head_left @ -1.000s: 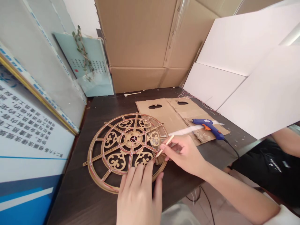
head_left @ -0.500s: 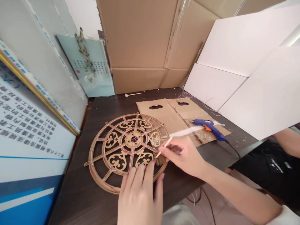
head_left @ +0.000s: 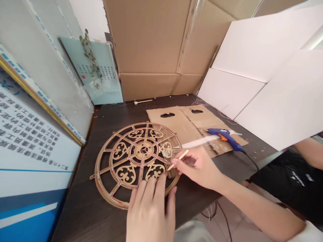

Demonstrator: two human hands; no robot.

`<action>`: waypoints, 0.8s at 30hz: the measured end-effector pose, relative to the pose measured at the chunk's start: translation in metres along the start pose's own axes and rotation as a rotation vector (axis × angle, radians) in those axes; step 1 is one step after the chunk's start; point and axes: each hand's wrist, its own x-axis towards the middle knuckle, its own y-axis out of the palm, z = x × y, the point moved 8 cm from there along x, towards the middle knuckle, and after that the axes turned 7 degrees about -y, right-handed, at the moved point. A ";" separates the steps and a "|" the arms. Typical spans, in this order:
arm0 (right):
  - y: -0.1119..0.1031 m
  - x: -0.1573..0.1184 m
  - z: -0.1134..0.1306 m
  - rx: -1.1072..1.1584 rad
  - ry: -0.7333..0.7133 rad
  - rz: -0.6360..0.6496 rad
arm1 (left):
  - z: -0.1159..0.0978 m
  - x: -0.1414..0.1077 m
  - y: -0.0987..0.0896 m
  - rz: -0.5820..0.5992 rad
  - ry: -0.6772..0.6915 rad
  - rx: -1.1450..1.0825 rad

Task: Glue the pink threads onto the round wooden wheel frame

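A round openwork wooden frame (head_left: pixel 145 150) with scroll ornaments and reddish wire along its rings lies on the dark table, its right side over a flat cardboard sheet. My right hand (head_left: pixel 195 165) pinches a thin pale wooden stick (head_left: pixel 183 154), whose lower tip meets the frame's right lower part. My left hand (head_left: pixel 151 205) rests over the frame's near edge, fingers pointing forward and thumb apart on the right. The index fingertip is close to the stick's tip. Whether the left fingertips grip anything is hidden.
A blue glue gun (head_left: pixel 225 137) lies on the cardboard sheet (head_left: pixel 174 122), its cable running off the table at the right. Another small stick (head_left: pixel 143 101) is near the back. Large cardboard and white panels stand behind. A person in black clothing (head_left: pixel 287 174) is at the right.
The stick in my right hand has tilted, its upper end shifting slightly right and down. My left hand has hardly moved.
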 end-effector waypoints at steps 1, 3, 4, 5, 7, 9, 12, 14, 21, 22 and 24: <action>0.000 0.000 0.000 0.010 -0.007 -0.003 | 0.000 0.000 -0.001 -0.004 0.002 0.002; -0.001 -0.001 -0.001 0.015 -0.012 -0.013 | -0.002 0.000 -0.001 0.003 0.011 0.004; -0.001 -0.002 -0.001 0.013 -0.011 -0.017 | -0.002 0.000 0.000 0.008 0.011 0.003; -0.002 -0.002 -0.002 0.013 -0.010 -0.020 | -0.002 0.000 0.000 0.014 0.008 0.003; -0.003 -0.003 -0.004 0.034 -0.002 -0.030 | -0.002 0.000 -0.001 0.014 0.001 0.000; -0.004 -0.003 -0.005 0.057 0.010 -0.044 | -0.002 0.000 -0.001 0.009 -0.003 -0.009; -0.004 -0.003 -0.005 0.021 0.006 -0.041 | -0.002 0.001 -0.001 0.008 -0.006 -0.028; -0.004 -0.003 -0.004 -0.017 -0.008 -0.031 | -0.002 0.001 0.000 0.013 -0.005 -0.029; -0.003 -0.001 0.006 -0.055 -0.064 -0.018 | -0.002 0.000 0.001 0.032 -0.005 -0.016; -0.002 -0.001 0.006 -0.055 -0.067 -0.017 | -0.002 0.000 0.002 0.037 -0.005 -0.015; -0.003 -0.001 0.006 -0.059 -0.061 -0.023 | -0.001 0.000 0.001 0.033 -0.009 -0.011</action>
